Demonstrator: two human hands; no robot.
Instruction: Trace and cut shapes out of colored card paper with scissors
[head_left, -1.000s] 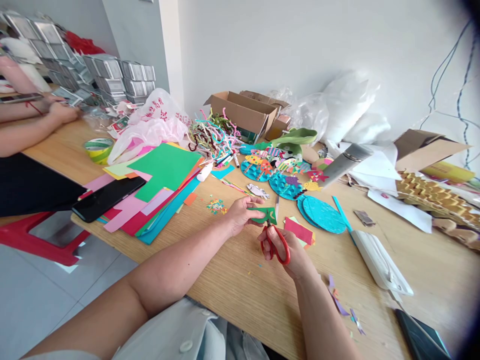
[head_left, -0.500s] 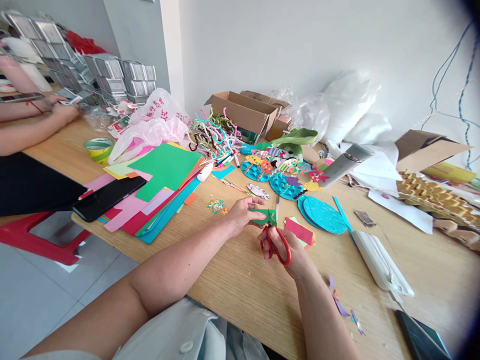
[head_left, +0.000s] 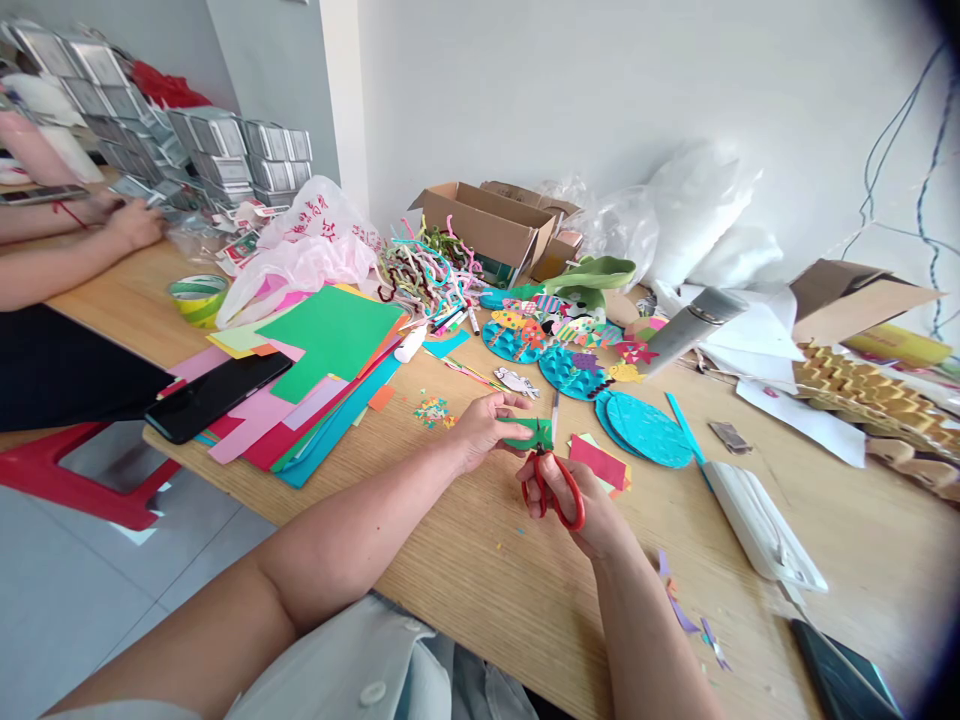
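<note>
Between the thumb and fingers of my left hand is a small piece of green paper, held above the table. My right hand grips red-handled scissors, fingers through the loops, and the blades meet the paper's near edge. Beyond my hands lie a white paper fish and a scatter of tiny coloured paper bits. Small paper pieces, a red one on top, rest just right of the scissors. Farther back are colourful fish cutouts and blue oval pieces.
Stacked coloured paper with a black phone lies at left. Behind are pipe cleaners, a cardboard box and a grey cylinder. A white power strip sits right. Another person's hands work at far left.
The scissors' handles have shifted very slightly, with the blades still at the green paper. My left hand stays nearly in place. The other person's hand at far left moved a little.
</note>
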